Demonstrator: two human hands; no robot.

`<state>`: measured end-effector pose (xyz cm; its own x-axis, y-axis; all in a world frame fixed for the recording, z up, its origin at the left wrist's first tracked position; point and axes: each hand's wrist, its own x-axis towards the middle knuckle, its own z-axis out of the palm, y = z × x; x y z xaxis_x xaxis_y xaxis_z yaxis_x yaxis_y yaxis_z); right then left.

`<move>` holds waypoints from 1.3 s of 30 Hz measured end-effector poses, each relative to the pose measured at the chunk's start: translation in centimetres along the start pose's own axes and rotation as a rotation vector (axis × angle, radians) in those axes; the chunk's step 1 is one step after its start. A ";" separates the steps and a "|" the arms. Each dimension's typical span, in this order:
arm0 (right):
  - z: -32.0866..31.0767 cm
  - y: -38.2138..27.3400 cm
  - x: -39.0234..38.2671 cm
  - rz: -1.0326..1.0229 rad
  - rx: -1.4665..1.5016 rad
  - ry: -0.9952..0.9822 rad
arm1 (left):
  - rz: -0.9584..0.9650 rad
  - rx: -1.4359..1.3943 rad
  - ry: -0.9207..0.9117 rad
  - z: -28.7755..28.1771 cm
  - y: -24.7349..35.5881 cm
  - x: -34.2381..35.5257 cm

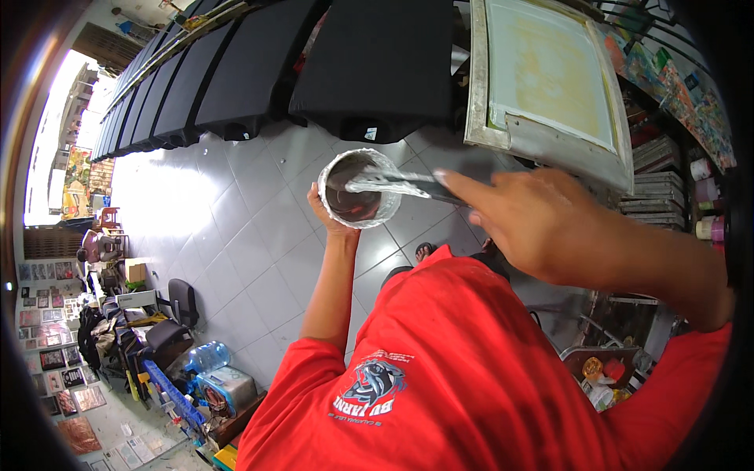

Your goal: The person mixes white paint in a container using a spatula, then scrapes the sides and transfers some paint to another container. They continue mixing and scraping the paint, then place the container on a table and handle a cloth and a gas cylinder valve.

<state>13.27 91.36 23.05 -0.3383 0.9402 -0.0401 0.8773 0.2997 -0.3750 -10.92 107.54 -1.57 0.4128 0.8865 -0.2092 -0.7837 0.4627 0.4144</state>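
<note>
"Bucket (pixel 388 207) first: where is it?"

"Near the middle of the view, held above the grey tiled floor (pixel 267 200), its mouth turned up to the camera. Now, from the far left, small pictures (pixel 52 359) cover a pale wall."

"And next to those?"

"A dark chair (pixel 182 301), with a clear blue water jug (pixel 207 356) near it, lower down. Along the top, a row of black cloth panels (pixel 377 63) runs from the left toward the middle, the nearest one looking largest."

"Then the left hand (pixel 336 223)?"

"Gripping the bucket, fingers curled around its left and lower side. A whitish crust coats the rim, and something dark and wet-looking lies inside."

"What reaches in from the right?"

"A stirring tool (pixel 446 193). Its end is smeared white and blurred, and it sits over or inside the bucket's mouth; which, one cannot tell. The dark handle leads to the right hand (pixel 538 228), closed around it, the index finger stretched along the handle. The person's red shirt (pixel 471 369) fills the space below."

"Anything farther right?"

"Above the right hand, a pale framed screen (pixel 550 74) with a yellowish patch. At the far right, several jars (pixel 707 190) stand near stacked frames (pixel 653 200)."
</note>
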 end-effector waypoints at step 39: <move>0.0 1.1 -11.2 0.753 0.987 0.155 | -0.231 -0.123 -0.232 9.5 -10.7 6.1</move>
<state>17.99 81.20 23.07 0.2385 0.8543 -0.4619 0.1829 -0.5066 -0.8425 4.44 107.93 1.16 0.6695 0.7393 -0.0726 -0.7013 0.6612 0.2664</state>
